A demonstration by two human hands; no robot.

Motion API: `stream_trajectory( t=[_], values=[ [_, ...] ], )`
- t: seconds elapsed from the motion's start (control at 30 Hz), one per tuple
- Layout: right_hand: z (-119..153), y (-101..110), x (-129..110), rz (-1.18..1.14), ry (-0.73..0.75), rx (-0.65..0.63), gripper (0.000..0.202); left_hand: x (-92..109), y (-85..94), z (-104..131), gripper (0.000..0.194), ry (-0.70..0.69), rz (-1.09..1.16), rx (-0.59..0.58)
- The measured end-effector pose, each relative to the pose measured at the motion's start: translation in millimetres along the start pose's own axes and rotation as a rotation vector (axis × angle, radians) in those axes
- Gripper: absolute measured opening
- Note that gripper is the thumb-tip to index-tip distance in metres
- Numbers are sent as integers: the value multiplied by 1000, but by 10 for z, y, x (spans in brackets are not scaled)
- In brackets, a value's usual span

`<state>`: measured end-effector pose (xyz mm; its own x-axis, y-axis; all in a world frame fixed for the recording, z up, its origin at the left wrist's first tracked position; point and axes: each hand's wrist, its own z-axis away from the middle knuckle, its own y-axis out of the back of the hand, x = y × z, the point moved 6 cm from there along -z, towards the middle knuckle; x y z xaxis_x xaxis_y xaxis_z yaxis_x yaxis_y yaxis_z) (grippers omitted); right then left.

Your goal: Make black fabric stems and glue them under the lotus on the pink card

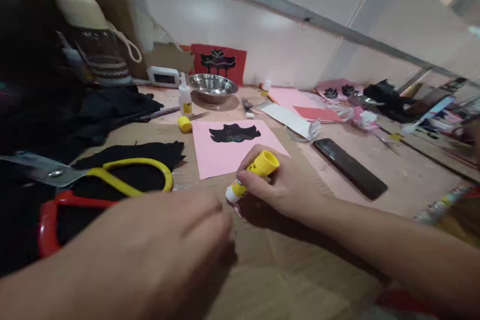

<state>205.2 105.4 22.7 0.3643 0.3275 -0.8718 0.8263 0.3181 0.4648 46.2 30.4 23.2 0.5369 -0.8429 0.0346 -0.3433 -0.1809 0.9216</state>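
Observation:
A yellow and white glue stick [258,169] is gripped in my right hand [283,185], tilted with its white end down. That end touches a small pink scrap [237,209] on the brown cardboard [285,260]. Close by on the left, my left hand [176,240] is closed low over the cardboard; whatever its fingertips may pinch is hidden. Just beyond lies a pink paper sheet [210,160] with a black cut-out shape [234,133] on it. The yellow glue cap [185,124] rests at the sheet's far left corner.
Large scissors with red and yellow handles [131,175] lie on black cloth-like pieces [150,152] at left. Behind stand a glue bottle [185,97], a steel bowl [213,86] and a red card [240,65]. A dark phone-like object [348,167] lies at right.

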Motion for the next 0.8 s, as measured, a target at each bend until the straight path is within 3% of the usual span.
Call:
stream_trajectory(
  t=[0.1,0.17,0.4,0.8],
  values=[
    [3,23,-54,48,28,18,21,-323,-10,-137,27,91,-20,2],
    [7,29,-76,58,39,21,21,-415,-49,-186,30,81,12,-1],
    [10,-5,-84,15,53,-27,20,-382,-199,-177,43,21,67,-79],
    [72,-52,-142,-94,46,-109,18,-366,-200,-181,38,-9,15,-83]
  ],
)
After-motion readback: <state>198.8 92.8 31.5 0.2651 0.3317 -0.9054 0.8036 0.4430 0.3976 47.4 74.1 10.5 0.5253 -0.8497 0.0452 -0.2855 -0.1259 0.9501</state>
